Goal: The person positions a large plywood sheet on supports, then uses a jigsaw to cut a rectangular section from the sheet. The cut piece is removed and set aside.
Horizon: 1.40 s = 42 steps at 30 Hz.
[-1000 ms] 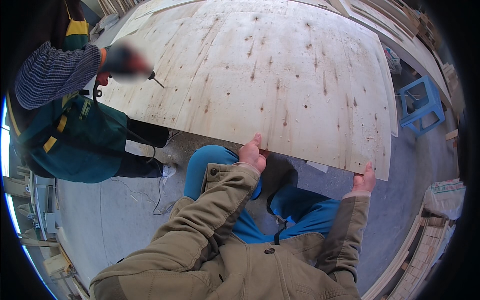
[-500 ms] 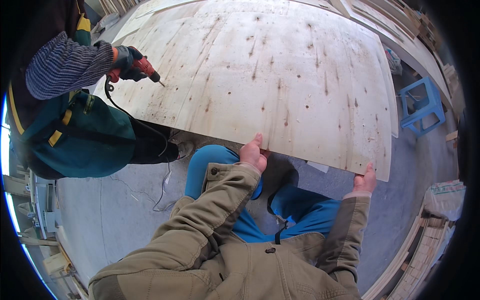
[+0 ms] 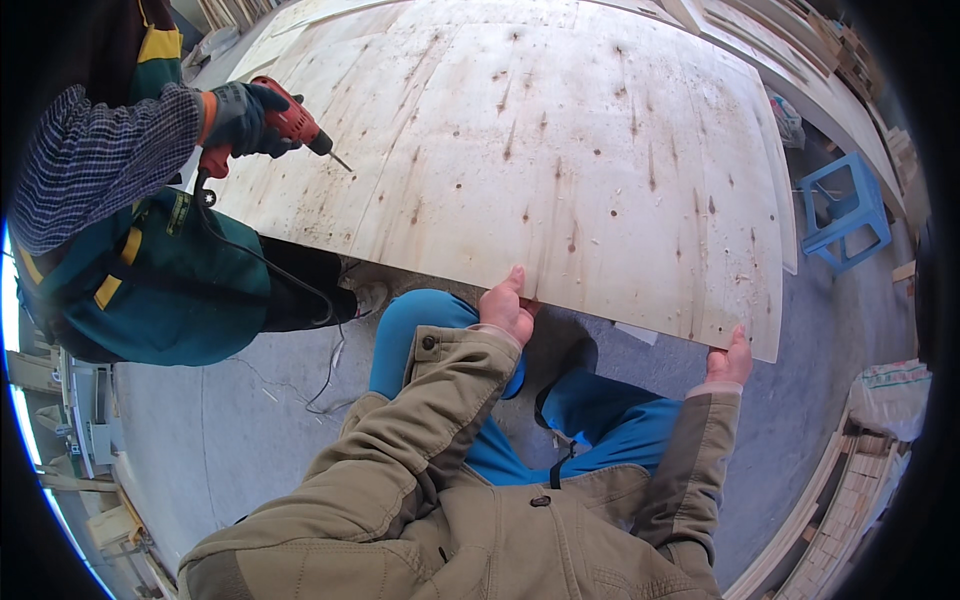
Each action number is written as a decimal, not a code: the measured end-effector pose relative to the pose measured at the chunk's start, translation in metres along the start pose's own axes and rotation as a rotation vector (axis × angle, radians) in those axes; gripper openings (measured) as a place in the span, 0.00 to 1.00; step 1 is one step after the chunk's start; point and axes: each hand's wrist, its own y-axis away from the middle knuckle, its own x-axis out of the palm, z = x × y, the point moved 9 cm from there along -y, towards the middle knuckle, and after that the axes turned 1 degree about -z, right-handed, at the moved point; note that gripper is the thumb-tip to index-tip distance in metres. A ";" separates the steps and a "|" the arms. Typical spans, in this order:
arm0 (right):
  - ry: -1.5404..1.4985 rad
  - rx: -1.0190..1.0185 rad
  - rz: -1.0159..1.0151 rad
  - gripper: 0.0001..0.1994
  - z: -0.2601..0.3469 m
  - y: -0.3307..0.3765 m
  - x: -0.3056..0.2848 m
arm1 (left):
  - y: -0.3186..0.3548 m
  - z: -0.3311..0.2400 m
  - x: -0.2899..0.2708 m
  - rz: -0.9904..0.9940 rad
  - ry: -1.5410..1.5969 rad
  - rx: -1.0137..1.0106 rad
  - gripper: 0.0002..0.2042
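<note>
A wide plywood sheet (image 3: 590, 150) with dark knots and scattered wood chips spreads out before me. My left hand (image 3: 509, 308) grips its near edge around the middle, thumb on top and fingers hidden underneath. Close to the near right corner, my right hand (image 3: 731, 357) is closed on the same edge, thumb above. On the left, a co-worker's gloved hand (image 3: 240, 115) holds a red corded power drill (image 3: 292, 125). The drill's bit points down at the sheet; whether it touches the surface I cannot tell.
A blue plastic stool (image 3: 845, 212) stands on the floor beyond the sheet's right side. Wood strips (image 3: 835, 515) and a plastic sack (image 3: 888, 398) lie at lower right. The drill's black cord (image 3: 262, 258) hangs down past the co-worker's leg to the floor.
The co-worker's drill has shifted slightly to the right over the sheet, and the sleeved arm has moved with it. Both my hands have stayed in place on the edge.
</note>
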 end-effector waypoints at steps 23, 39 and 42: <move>0.013 -0.015 -0.024 0.24 0.003 0.008 0.004 | 0.001 -0.002 -0.001 -0.020 0.008 0.013 0.15; -0.033 -0.036 -0.002 0.22 -0.004 -0.004 -0.003 | -0.012 -0.001 -0.008 0.018 0.001 -0.006 0.15; -0.072 -0.011 -0.105 0.22 -0.003 0.007 0.000 | -0.010 -0.003 -0.006 0.017 0.007 0.002 0.15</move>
